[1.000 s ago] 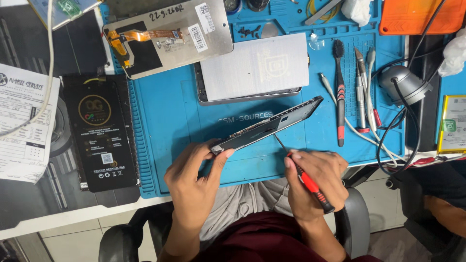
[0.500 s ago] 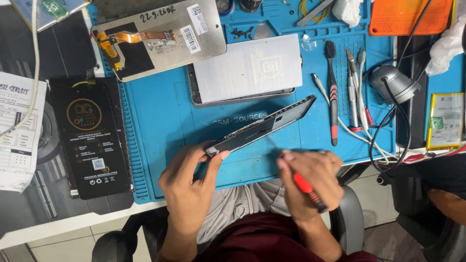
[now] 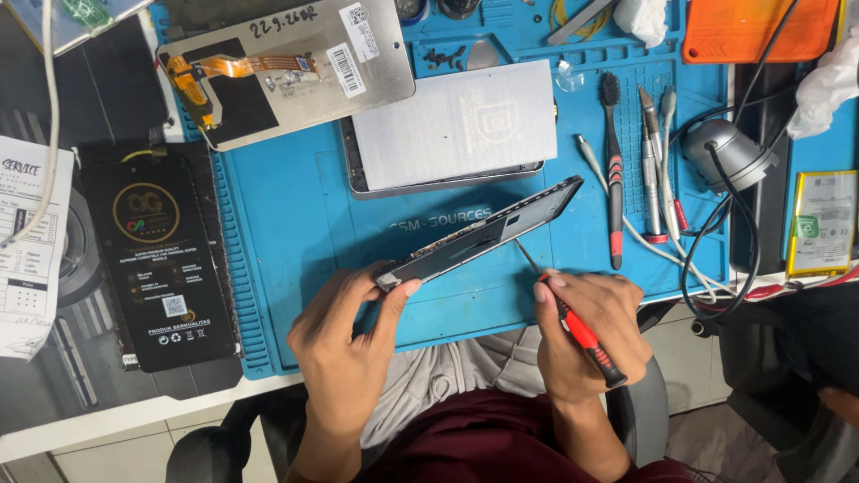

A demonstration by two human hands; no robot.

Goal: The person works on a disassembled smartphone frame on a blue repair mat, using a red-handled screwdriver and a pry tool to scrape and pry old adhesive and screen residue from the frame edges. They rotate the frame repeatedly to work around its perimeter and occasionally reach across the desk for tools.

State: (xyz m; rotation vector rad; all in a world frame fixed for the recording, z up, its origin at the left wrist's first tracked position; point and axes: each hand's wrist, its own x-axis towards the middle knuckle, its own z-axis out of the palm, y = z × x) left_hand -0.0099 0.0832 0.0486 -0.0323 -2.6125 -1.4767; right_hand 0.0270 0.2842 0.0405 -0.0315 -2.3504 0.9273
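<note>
- The left hand [image 3: 344,353] pinches the near end of a phone frame [image 3: 483,234], tilted on edge above the blue repair mat [image 3: 295,233].
- The right hand [image 3: 586,335] is closed around a red-handled screwdriver [image 3: 573,322], its tip at the frame's lower edge.
- Since a second ago the grip and tilt look unchanged; the screwdriver stays at the same spot.
- Farther out: one black box [image 3: 157,259], one grey plate [image 3: 461,125], one display panel [image 3: 286,67], one brush [image 3: 613,170].
</note>
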